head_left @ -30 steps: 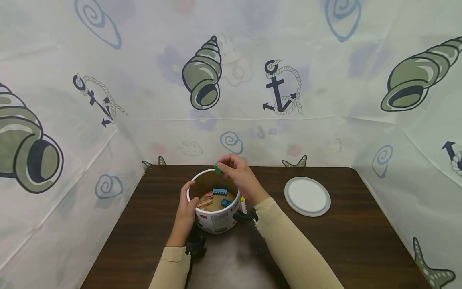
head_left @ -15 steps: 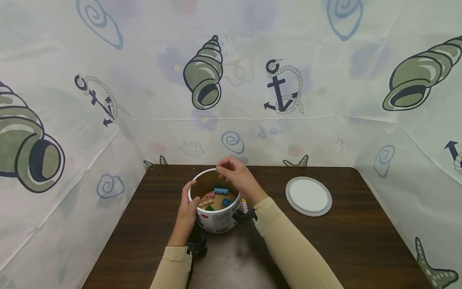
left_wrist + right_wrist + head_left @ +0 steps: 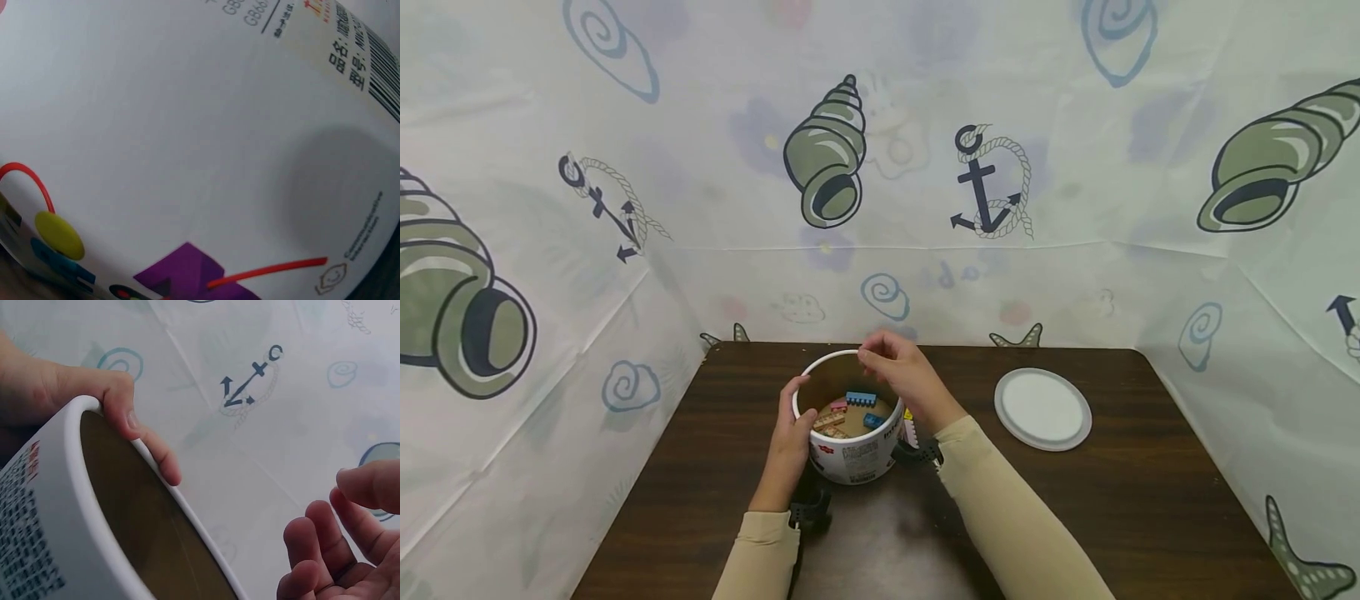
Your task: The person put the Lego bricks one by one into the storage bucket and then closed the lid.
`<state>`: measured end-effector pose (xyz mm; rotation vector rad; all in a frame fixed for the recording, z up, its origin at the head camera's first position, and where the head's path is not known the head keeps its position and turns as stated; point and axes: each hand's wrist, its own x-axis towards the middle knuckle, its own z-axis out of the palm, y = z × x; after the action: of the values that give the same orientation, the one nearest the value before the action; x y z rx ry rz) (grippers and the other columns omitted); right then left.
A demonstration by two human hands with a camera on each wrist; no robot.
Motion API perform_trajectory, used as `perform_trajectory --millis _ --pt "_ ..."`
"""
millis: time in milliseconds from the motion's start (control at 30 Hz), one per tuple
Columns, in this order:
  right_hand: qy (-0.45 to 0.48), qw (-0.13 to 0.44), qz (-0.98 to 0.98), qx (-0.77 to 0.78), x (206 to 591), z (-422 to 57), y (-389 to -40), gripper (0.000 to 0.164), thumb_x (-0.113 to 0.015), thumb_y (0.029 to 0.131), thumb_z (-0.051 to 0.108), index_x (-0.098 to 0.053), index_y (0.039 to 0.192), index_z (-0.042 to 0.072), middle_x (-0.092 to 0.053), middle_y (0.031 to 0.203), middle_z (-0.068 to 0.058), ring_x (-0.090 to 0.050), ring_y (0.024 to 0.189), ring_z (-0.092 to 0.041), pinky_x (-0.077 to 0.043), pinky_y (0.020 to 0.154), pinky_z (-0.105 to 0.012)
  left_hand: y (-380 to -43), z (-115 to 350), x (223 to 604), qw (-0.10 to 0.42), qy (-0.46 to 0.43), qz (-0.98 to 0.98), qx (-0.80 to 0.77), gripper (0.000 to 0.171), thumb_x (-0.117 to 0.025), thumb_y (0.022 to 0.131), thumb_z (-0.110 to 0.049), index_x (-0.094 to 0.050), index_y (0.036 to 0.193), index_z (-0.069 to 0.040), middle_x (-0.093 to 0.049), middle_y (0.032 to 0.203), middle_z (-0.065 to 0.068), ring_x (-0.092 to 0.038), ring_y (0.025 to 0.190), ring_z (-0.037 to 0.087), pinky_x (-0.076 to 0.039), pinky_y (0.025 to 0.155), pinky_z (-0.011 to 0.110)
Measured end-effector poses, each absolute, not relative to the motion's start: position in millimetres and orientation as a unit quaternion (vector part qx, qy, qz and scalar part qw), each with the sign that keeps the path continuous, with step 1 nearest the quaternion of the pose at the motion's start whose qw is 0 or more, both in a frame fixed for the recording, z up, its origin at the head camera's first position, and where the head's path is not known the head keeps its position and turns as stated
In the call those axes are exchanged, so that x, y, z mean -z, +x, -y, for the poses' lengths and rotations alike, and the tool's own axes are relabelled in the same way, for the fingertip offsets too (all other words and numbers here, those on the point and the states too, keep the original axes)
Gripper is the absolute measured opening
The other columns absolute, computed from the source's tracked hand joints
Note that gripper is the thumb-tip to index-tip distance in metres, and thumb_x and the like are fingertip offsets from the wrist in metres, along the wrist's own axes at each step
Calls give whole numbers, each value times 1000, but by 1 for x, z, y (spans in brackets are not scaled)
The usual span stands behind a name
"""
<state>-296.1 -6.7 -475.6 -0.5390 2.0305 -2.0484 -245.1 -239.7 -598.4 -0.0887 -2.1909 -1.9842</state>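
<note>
My left hand [image 3: 787,442] grips the rim of a white printed bucket [image 3: 853,467], its fingers and thumb on either side of the wall. Inside lie several toy bricks: a light blue brick [image 3: 861,399], a darker blue brick [image 3: 873,421], a pink one and orange ones [image 3: 831,421]. Over the far right rim hovers my right hand [image 3: 910,379]. In the right wrist view, this right hand [image 3: 350,544] has loosely bent fingers and nothing between them, apart from the bucket [image 3: 37,519]. The bucket's printed wall [image 3: 187,137] fills the left wrist view.
A white round lid [image 3: 1043,410] lies on the dark wooden table [image 3: 1120,500] to the right. Beside the bucket, partly hidden by my right wrist, are pink and yellow bricks [image 3: 910,432]. A patterned sheet [image 3: 715,200] surrounds the table at back and sides.
My right hand held a green brick above the bucket, then let it go; it showed inside at the near side and is now out of sight. The right hand has shifted slightly right.
</note>
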Motion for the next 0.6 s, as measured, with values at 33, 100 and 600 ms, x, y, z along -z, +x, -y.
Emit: perform_trajectory --millis 33,100,600 --pt "-182 99 -687 696 477 4 -295 12 -69 108 22 -69 112 11 -67 106 -12 -64 102 -34 -49 81 -30 -245 240 599 92 -30 737 669 59 -45 108 -16 -31 164 -27 -27 174 14 -37 154 47 -25 126 72" --pt "-179 93 -686 699 480 -2 -292 12 -69 108 22 -68 112 11 -66 105 -13 -65 101 -34 -50 81 -30 -246 240 599 93 -33 736 670 59 -46 108 -16 -31 165 -26 -27 174 13 -35 155 46 -24 127 72" --pt "-112 82 -651 746 540 -67 -274 24 -69 107 21 -62 117 0 -62 91 -5 -62 86 -24 -55 78 -31 -242 240 597 103 -48 731 673 58 -48 111 -18 -31 166 -24 -27 174 16 -36 154 46 -27 125 65"
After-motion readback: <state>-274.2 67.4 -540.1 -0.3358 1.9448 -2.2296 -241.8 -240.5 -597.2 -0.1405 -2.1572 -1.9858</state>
